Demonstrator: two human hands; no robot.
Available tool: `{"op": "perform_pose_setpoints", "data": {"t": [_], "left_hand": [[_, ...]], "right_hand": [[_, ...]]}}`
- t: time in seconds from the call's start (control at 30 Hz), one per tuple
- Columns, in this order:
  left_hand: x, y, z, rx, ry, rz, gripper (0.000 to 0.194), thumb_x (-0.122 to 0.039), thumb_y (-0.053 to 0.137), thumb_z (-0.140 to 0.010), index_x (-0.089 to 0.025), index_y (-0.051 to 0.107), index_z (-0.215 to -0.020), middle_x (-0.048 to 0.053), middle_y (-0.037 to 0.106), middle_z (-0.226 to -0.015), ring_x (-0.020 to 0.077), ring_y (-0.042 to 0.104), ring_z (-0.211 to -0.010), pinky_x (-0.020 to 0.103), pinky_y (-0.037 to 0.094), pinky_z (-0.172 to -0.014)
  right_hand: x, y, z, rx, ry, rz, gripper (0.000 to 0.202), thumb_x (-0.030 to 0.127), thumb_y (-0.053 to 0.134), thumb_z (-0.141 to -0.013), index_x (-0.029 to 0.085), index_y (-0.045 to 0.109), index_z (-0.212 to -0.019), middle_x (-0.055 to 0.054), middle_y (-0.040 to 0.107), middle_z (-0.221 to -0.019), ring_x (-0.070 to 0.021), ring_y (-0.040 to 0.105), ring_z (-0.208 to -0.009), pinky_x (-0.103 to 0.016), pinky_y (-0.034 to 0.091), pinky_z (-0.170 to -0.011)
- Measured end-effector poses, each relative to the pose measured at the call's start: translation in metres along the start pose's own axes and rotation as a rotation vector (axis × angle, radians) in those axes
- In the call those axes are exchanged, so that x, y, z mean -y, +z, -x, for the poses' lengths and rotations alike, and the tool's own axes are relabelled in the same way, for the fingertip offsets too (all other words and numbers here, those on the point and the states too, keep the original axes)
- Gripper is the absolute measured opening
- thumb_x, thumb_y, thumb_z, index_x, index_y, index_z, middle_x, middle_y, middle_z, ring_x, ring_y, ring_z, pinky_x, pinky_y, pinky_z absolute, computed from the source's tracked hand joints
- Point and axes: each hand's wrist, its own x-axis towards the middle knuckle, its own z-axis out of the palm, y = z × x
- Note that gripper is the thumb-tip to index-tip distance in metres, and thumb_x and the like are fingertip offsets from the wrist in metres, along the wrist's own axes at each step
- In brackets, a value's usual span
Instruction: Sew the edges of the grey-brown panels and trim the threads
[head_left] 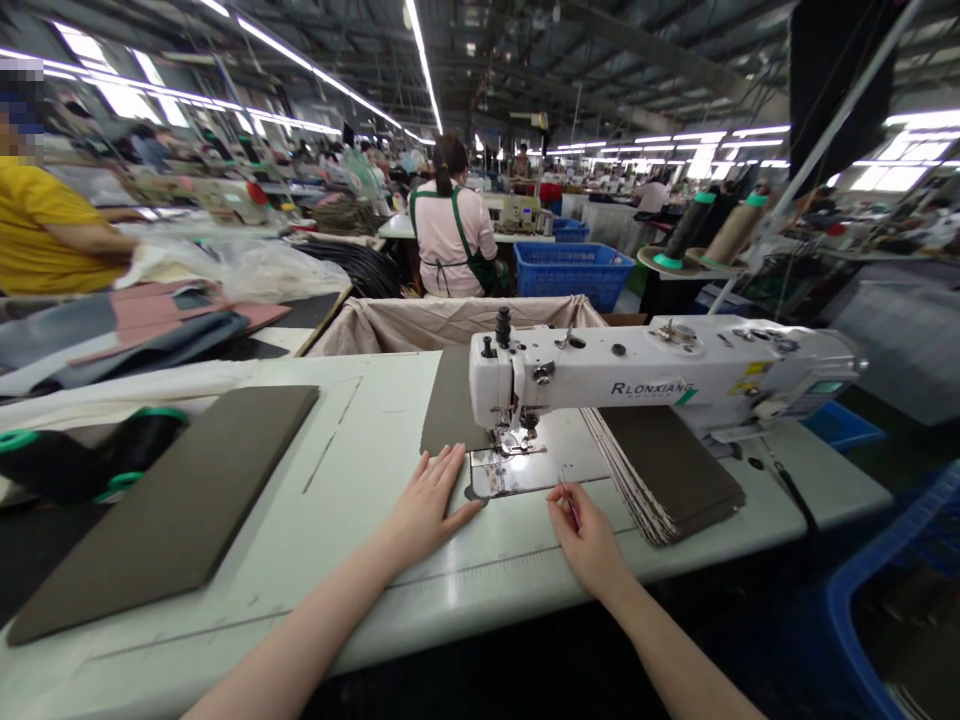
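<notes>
My left hand lies flat with its fingers spread on the pale table, fingertips at the near edge of a dark olive panel. That panel reaches back beside the head of the white sewing machine. To the right of the metal needle plate, my right hand is closed around a small, thin purplish tool, mostly hidden by the fingers. A stack of olive panels lies under the machine arm at the right. Another stack of olive panels rests on the table at the left.
Black thread cones lie at the far left. Beyond the table are a cloth-lined bin and a blue basket. A person in a pink top sits ahead; another in yellow is at left. Thread spools stand behind the machine.
</notes>
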Motion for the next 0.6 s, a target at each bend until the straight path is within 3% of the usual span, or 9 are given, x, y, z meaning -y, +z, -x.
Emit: {"op": "perform_pose_setpoints", "data": {"t": [0.1, 0.17, 0.23, 0.37, 0.53, 0.6], "left_hand": [[-0.003, -0.012, 0.01, -0.035, -0.092, -0.024, 0.059, -0.051, 0.041, -0.096, -0.017, 0.037, -0.144, 0.016, 0.061, -0.127, 0.0341, 0.054, -0.123, 0.056, 0.033, -0.109], [-0.008, -0.019, 0.026, -0.032, -0.126, -0.024, 0.05, -0.047, 0.038, -0.098, -0.021, 0.044, -0.139, 0.013, 0.063, -0.121, 0.0322, 0.057, -0.117, 0.052, 0.041, -0.103], [-0.018, -0.023, 0.048, 0.006, -0.101, -0.005, 0.05, -0.049, 0.042, -0.097, -0.026, 0.044, -0.141, 0.01, 0.056, -0.134, 0.0304, 0.052, -0.124, 0.047, 0.042, -0.104], [-0.043, -0.021, 0.097, 0.112, -0.004, 0.012, 0.086, -0.061, 0.058, -0.083, -0.026, 0.022, -0.153, 0.008, 0.026, -0.159, 0.0335, 0.027, -0.143, 0.049, 0.028, -0.116], [-0.065, -0.02, 0.13, 0.158, -0.047, -0.051, 0.082, -0.024, 0.065, -0.084, -0.025, 0.021, -0.153, 0.005, 0.023, -0.16, 0.0278, 0.023, -0.146, 0.046, 0.023, -0.119], [-0.068, -0.022, 0.133, 0.163, -0.051, -0.046, 0.082, -0.019, 0.064, -0.082, -0.025, 0.023, -0.153, 0.005, 0.024, -0.159, 0.0272, 0.022, -0.146, 0.046, 0.023, -0.119]], "right_hand": [[0.001, -0.002, 0.002, 0.013, -0.007, 0.001, 0.014, 0.036, 0.047, -0.093, 0.023, 0.052, -0.093, 0.007, 0.039, -0.063, -0.0138, 0.041, -0.055, -0.025, 0.034, -0.055], [0.001, -0.003, 0.004, 0.011, -0.014, 0.008, 0.014, 0.036, 0.048, -0.092, 0.023, 0.053, -0.092, 0.006, 0.039, -0.063, -0.0136, 0.041, -0.055, -0.025, 0.034, -0.055], [0.001, -0.003, 0.005, -0.001, -0.025, 0.021, 0.013, 0.035, 0.048, -0.092, 0.023, 0.053, -0.092, 0.007, 0.039, -0.063, -0.0133, 0.041, -0.055, -0.025, 0.034, -0.056], [0.0, -0.001, 0.006, -0.011, -0.049, 0.056, 0.012, 0.033, 0.048, -0.092, 0.022, 0.054, -0.092, 0.007, 0.039, -0.062, -0.0128, 0.042, -0.054, -0.025, 0.034, -0.055], [-0.001, -0.002, 0.007, 0.013, -0.058, 0.102, 0.012, 0.033, 0.05, -0.091, 0.022, 0.055, -0.094, 0.004, 0.05, -0.067, -0.0136, 0.049, -0.058, -0.026, 0.037, -0.058], [0.001, -0.002, 0.007, 0.028, -0.065, 0.134, 0.012, 0.032, 0.051, -0.091, 0.022, 0.056, -0.095, 0.003, 0.056, -0.071, -0.0142, 0.052, -0.061, -0.026, 0.039, -0.06]]}}
